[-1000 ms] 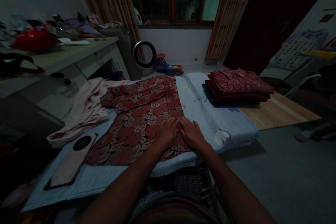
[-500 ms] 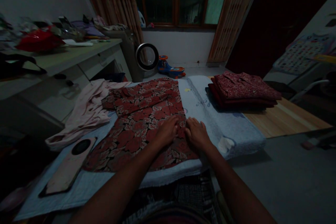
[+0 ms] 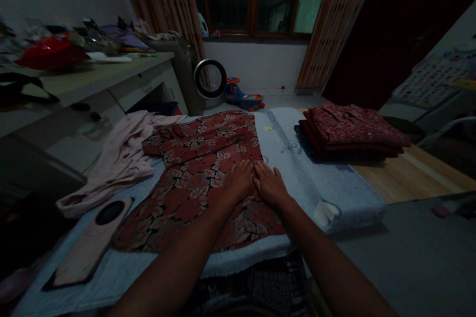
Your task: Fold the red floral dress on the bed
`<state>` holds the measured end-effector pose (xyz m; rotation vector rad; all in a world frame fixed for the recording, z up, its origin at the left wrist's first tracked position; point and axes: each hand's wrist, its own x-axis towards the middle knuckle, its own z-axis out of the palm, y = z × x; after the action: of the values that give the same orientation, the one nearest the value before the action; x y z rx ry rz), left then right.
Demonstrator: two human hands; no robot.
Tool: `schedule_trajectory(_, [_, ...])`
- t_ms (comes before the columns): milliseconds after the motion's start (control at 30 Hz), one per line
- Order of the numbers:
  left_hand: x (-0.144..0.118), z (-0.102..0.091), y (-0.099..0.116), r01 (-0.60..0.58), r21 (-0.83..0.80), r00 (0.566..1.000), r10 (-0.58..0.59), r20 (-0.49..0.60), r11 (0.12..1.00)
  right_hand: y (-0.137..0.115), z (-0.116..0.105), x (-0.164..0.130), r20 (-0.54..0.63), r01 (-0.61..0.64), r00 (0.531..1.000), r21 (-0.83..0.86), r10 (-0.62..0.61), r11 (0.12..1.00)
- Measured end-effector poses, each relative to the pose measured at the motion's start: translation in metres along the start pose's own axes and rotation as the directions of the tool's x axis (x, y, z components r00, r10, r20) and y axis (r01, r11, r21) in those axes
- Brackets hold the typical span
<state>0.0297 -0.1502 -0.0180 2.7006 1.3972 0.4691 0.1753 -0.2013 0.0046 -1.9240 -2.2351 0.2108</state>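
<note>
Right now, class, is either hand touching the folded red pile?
No: both hands lie flat on the floral garment, apart from the folded red pile.

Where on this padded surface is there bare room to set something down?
Bare blue pad runs between the floral garment and the folded red stack. Another strip lies below the garment's near hem. The left is crowded: pink cloth and wooden board.

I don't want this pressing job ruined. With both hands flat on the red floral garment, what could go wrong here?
The left hand and right hand press near the right edge of the red floral garment; pushing there may bunch it. Its hem lies near the front edge of the pale blue towel, so it might slide off. The pink garment touches its sleeve and could snag.
</note>
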Motion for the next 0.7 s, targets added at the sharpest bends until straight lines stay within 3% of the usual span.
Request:
schedule_trajectory(200, [0.000, -0.001, 0.001, 0.016, 0.012, 1.000, -0.016, 0.010, 1.000, 0.000, 0.002, -0.006, -0.007, -0.091, 0.996, -0.050, 0.090, 0.995])
schedule_trajectory(333, [0.000, -0.002, 0.003, 0.027, 0.009, 0.999, -0.027, 0.031, 1.000, 0.007, -0.011, 0.001, 0.061, -0.098, 0.993, -0.064, 0.102, 0.993])
schedule_trajectory(433, [0.001, -0.003, 0.003, 0.027, 0.012, 0.999, -0.027, 0.034, 1.000, 0.011, -0.027, 0.022, 0.070, -0.106, 0.992, -0.055, 0.109, 0.993])
schedule_trajectory(533, [0.002, -0.004, 0.003, 0.035, 0.023, 0.998, -0.036, 0.042, 0.999, 0.012, -0.034, 0.052, -0.005, -0.053, 0.999, 0.010, 0.053, 0.999])
schedule_trajectory(700, [0.001, -0.003, 0.003, 0.031, 0.047, 0.999, -0.033, 0.043, 0.998, 0.021, -0.008, 0.082, -0.021, -0.006, 1.000, 0.077, 0.008, 0.997])
